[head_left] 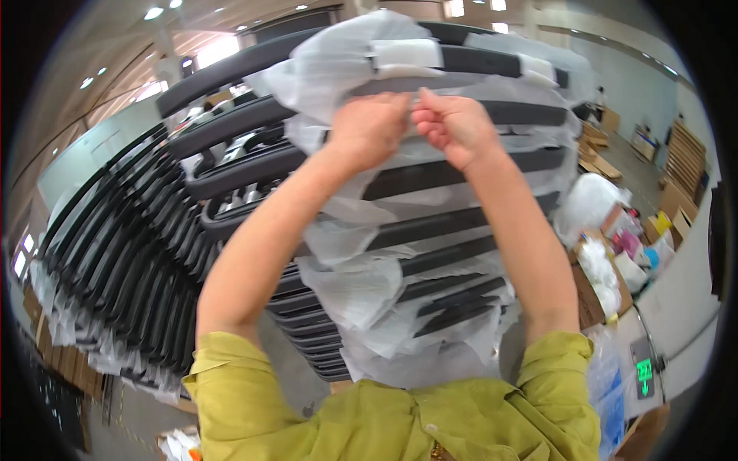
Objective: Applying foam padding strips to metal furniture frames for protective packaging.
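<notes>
Both arms reach up to a tall stack of black curved bars (430, 175), which look like furniture frames, with thin white foam sheets (350, 292) between them. My left hand (373, 129) is closed, its back toward me, against the upper layers where a foam sheet (338, 65) drapes over the bars. Beside it, almost touching, my right hand (455, 129) has its fingers curled in and the thumb pressed to them. Whatever the fingers of either hand pinch is too small or hidden to tell. Just above them, a folded white foam piece (406, 55) wraps a top bar.
Another stack of black frames (123, 261) leans close on the left. To the right are a cardboard box (588, 296) with white wrapping, a white bag (588, 203) and a small box with a green lit display (644, 370). Wooden slatted panels (683, 157) stand farther back.
</notes>
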`<state>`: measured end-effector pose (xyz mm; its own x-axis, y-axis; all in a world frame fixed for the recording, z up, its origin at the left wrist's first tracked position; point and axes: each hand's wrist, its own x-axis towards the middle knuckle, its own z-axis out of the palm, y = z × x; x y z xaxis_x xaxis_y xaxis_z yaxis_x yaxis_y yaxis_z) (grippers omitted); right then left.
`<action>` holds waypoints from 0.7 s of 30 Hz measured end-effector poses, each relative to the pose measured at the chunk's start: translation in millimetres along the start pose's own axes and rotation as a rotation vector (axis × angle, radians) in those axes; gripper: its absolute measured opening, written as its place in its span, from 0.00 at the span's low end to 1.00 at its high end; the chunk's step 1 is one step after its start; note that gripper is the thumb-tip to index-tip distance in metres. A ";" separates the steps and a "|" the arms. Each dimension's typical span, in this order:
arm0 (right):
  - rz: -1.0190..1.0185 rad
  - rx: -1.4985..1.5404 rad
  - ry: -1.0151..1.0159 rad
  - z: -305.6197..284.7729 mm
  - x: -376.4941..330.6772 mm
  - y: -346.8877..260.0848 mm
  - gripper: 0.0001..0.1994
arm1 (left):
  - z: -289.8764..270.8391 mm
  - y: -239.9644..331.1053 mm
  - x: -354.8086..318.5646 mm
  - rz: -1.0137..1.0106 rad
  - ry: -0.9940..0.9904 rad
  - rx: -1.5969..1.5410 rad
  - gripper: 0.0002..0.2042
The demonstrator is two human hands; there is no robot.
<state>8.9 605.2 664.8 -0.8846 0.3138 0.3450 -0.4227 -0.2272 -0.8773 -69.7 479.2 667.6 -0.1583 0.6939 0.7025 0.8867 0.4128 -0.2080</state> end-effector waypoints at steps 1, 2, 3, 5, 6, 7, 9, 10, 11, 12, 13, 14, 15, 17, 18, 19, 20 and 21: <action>0.022 0.082 -0.057 -10.2 18.0 7.3 0.09 | 8.5 -1.3 1.9 0.058 0.083 -0.146 0.08; 0.035 0.105 -0.090 -25.3 30.6 9.4 0.07 | 17.2 0.1 5.8 0.091 0.074 -0.151 0.08; 0.046 0.142 -0.099 -34.3 31.7 10.1 0.06 | 26.5 1.7 10.7 0.052 0.041 -0.181 0.10; 0.008 0.167 -0.212 -63.4 41.6 12.0 0.07 | 15.5 15.8 14.3 -0.029 -0.076 -0.191 0.07; 0.018 0.128 -0.036 -64.8 36.3 6.0 0.08 | 6.9 25.6 18.1 -0.076 -0.130 -0.246 0.08; 0.024 0.115 -0.101 -64.2 36.0 -0.4 0.11 | -5.8 29.7 13.1 -0.096 -0.033 -0.273 0.10; 0.071 0.045 -0.102 -52.4 36.8 -2.0 0.13 | 9.3 19.7 10.6 -0.121 0.134 -0.256 0.10; 0.058 0.079 -0.073 -40.2 37.8 -0.7 0.15 | 14.1 13.3 9.5 -0.156 0.137 -0.234 0.10; 0.035 0.112 -0.029 -32.3 36.0 0.6 0.16 | 19.2 8.9 9.7 -0.174 0.171 -0.234 0.09; 0.101 0.108 -0.220 -40.4 42.6 0.1 0.16 | 22.6 4.3 8.0 -0.199 0.205 -0.223 0.09; 0.115 0.114 -0.254 -44.6 43.5 5.6 0.16 | 25.4 2.9 5.3 -0.226 0.208 -0.198 0.09; -0.084 -0.119 -0.160 -45.2 38.8 4.6 0.15 | 28.8 6.5 7.8 -0.262 0.228 -0.164 0.08; -0.302 -0.358 -0.049 -48.2 33.1 -0.9 0.14 | 31.7 12.8 15.3 -0.283 0.257 -0.143 0.07; -0.686 -0.802 -0.117 -52.7 20.4 -2.5 0.13 | 41.0 24.2 29.6 -0.320 0.314 -0.163 0.07; -1.063 -1.233 -0.180 -49.5 19.1 -0.3 0.13 | 42.2 25.5 29.0 -0.365 0.357 -0.186 0.07; -1.064 -1.223 -0.199 -47.0 21.3 -5.0 0.13 | 40.7 26.2 28.6 -0.382 0.359 -0.176 0.07; -0.910 -1.197 -0.280 -49.8 22.8 -14.7 0.12 | 40.0 29.5 30.7 -0.383 0.383 -0.177 0.08; -0.746 -1.173 -0.355 -51.3 20.2 -20.9 0.11 | 41.9 33.1 30.0 -0.386 0.404 -0.187 0.08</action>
<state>10.0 663.6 673.0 -0.6077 -0.2633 0.7492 -0.5524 0.8180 -0.1606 -63.3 538.4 653.3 -0.3392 0.2196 0.9147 0.8654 0.4542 0.2118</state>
